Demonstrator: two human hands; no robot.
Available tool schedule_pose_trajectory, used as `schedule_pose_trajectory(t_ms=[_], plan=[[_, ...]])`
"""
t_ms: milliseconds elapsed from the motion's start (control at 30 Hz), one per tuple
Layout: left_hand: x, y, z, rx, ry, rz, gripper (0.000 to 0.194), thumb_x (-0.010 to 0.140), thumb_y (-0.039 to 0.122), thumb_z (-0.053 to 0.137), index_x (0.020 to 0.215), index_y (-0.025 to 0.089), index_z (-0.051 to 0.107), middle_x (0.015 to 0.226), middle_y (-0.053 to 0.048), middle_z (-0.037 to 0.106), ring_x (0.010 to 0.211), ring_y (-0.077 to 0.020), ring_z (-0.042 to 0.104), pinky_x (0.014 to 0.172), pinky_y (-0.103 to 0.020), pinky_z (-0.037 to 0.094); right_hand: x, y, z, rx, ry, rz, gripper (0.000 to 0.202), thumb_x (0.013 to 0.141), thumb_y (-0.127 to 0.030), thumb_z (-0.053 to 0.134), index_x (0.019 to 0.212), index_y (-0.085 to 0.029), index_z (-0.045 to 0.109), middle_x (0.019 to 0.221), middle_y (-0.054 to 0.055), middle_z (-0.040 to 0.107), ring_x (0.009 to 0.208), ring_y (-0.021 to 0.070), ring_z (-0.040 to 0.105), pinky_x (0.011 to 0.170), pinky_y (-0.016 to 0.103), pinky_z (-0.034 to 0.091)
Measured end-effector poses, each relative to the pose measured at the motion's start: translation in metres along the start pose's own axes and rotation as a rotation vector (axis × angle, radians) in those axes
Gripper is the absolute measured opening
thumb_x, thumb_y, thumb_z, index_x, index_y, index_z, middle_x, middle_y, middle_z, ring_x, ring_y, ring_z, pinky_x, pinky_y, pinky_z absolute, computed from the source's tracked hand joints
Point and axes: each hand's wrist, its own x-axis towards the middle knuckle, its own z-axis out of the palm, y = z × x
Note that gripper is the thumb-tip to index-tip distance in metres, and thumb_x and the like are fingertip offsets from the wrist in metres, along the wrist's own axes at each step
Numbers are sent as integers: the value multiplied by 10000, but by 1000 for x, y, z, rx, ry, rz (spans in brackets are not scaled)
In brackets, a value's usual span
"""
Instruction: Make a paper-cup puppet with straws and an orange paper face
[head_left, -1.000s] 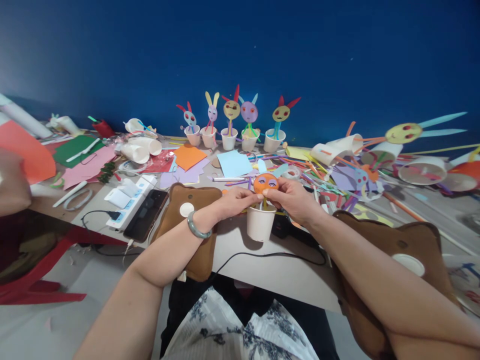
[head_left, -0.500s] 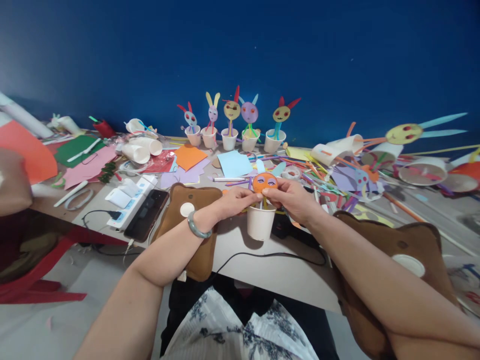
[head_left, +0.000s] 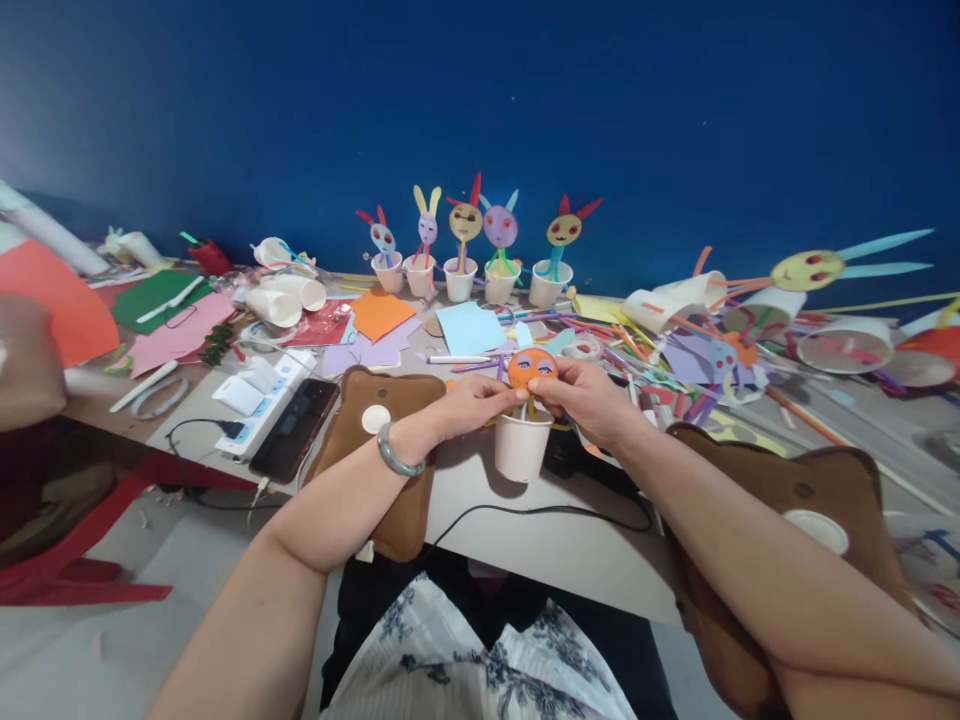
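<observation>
In the head view, an orange paper figure [head_left: 532, 366] with drawn eyes and pale blue ears stands in a white paper cup [head_left: 522, 452]. My right hand [head_left: 589, 398] pinches the face's lower right edge, its thumb lying on the front. From the other side, my left hand [head_left: 472, 404] is closed at the figure's lower left, by the stems just above the cup's rim. A purple stem [head_left: 500, 368] rises beside the left fingers. The cup stands upright on the table. My fingers partly hide the stems.
Several finished paper figures in cups [head_left: 459, 280] line the blue wall. Brown pouches [head_left: 390, 480] flank the cup. A power strip [head_left: 270, 405] and a phone [head_left: 294, 430] lie left; a black cable [head_left: 540, 508] crosses in front. Sticks, paper scraps and tipped cups [head_left: 847, 340] clutter the right.
Both hands keep their hold on the orange figure. The face seems to sit very slightly further right; otherwise little differs.
</observation>
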Motion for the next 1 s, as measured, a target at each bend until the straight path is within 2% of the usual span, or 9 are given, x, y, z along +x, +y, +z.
schedule_pose_trajectory(t_ms=[400, 1000], plan=[[-1, 3, 1, -20, 8, -32, 577, 816, 718, 592, 633, 187, 459, 605, 56, 345, 558, -75, 298, 533, -256, 209, -1, 4, 5, 24, 66, -43, 139, 693, -312, 690, 683, -196, 614, 512, -64, 446, 489, 81, 329, 496, 276, 210], [-4, 12, 2, -19, 23, -31, 597, 787, 737, 609, 612, 190, 444, 594, 57, 335, 549, -71, 302, 523, -258, 218, -2, 3, 7, 55, 75, -41, 153, 666, -325, 700, 661, -207, 602, 520, -55, 448, 505, 92, 334, 499, 280, 217]])
